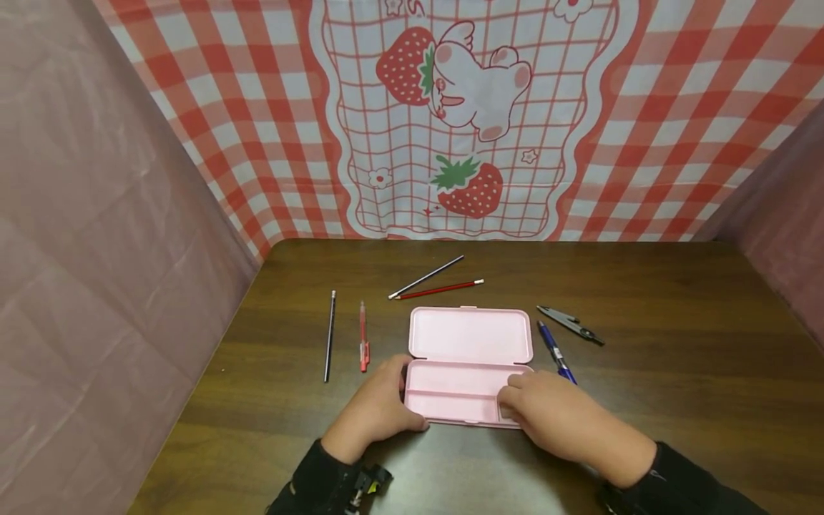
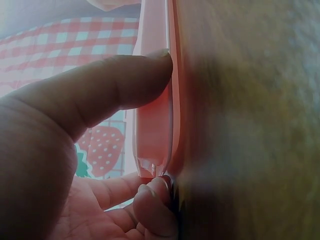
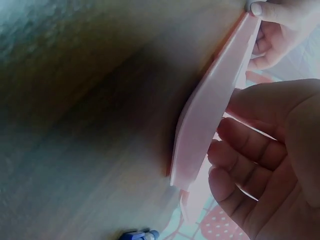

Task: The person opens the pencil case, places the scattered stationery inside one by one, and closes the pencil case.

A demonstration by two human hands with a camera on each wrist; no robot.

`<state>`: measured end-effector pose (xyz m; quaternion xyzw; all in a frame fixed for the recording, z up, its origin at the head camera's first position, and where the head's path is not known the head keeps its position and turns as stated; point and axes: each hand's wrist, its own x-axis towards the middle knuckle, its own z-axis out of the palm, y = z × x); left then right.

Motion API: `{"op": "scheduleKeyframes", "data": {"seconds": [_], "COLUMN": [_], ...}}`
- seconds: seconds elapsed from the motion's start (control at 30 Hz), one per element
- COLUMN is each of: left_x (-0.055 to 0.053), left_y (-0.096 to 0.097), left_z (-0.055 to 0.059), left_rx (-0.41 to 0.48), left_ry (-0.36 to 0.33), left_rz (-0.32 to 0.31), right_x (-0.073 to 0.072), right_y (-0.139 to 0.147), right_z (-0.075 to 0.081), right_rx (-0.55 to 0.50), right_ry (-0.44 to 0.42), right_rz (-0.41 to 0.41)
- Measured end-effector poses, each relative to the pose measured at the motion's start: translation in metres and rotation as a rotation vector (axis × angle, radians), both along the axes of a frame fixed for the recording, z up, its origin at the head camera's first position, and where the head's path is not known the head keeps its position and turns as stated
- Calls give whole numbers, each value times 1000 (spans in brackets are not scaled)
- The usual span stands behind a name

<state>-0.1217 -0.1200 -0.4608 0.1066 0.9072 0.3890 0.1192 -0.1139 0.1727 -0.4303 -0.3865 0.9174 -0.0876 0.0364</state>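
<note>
An open pink pencil case (image 1: 450,381) lies on the table, its lid (image 1: 471,335) folded back away from me. My left hand (image 1: 380,403) grips the case's left end; in the left wrist view the thumb (image 2: 135,80) presses along the front wall while other fingers curl at the end corner. Over the right end, my right hand (image 1: 553,411) reaches down into the small right compartment. The right wrist view shows its bent fingers (image 3: 250,145) at the rim, with the fingertips partly hidden behind the wall. I cannot tell whether they pinch anything.
Left of the case lie a dark pencil (image 1: 330,336) and a red pen (image 1: 363,336). Behind it are a red pencil (image 1: 440,289) and a dark silvery pencil (image 1: 428,276). A blue pen (image 1: 556,350) and a grey compass (image 1: 569,324) lie at right. A checked cloth (image 1: 257,121) hangs behind.
</note>
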Motion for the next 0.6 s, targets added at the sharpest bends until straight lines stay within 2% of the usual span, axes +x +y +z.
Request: {"op": "scheduleKeyframes", "data": {"seconds": [0.17,0.23,0.37,0.6], "left_x": [1,1,1,1], "left_y": [0,0,0,0], "left_z": [0,0,0,1], "left_rx": [-1,-3,-10,-9], "left_ry": [4,5,7,8], "left_rz": [0,0,3,3], "right_x": [0,-2,-11,-30], "right_y": [6,9,19,53], "right_z": [2,6,16,28], "right_rx": [-66,-87,-72,-100], "right_ry": [67,66,42,103], "right_rz": [24,20,-58,-197]}}
